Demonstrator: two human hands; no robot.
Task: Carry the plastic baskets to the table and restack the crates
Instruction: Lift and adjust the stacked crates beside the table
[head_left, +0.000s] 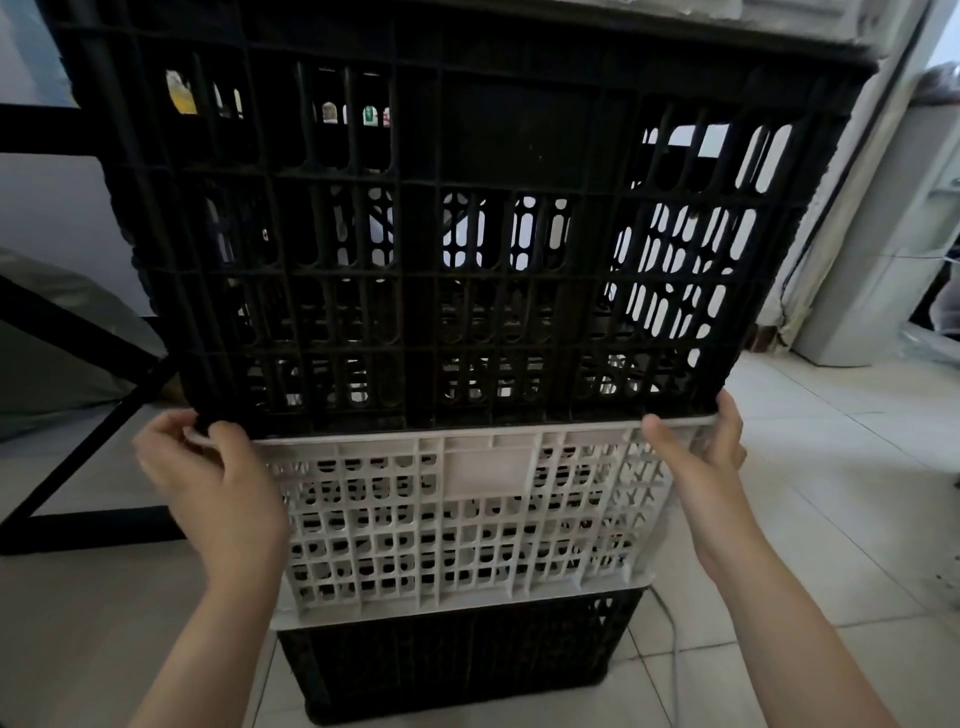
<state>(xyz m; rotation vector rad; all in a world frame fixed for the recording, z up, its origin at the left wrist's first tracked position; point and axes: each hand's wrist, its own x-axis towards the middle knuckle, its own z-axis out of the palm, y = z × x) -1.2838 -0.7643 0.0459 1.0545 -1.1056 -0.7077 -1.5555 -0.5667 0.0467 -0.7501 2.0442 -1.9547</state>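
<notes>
Three slotted plastic crates stand stacked on the floor right in front of me. A large black crate (467, 218) is on top, a white crate (467, 519) in the middle, and a smaller black crate (457, 660) at the bottom. My left hand (208, 467) grips the left corner where the top black crate meets the white crate's rim. At the right corner my right hand (701, 452) holds the white crate's rim, thumb in front and fingers behind.
A black metal frame (88, 452) with a diagonal bar stands at the left, close to my left hand. White floor tiles (831, 467) spread to the right. A white appliance (883, 260) is at the far right. A grey cable (670, 639) lies beside the bottom crate.
</notes>
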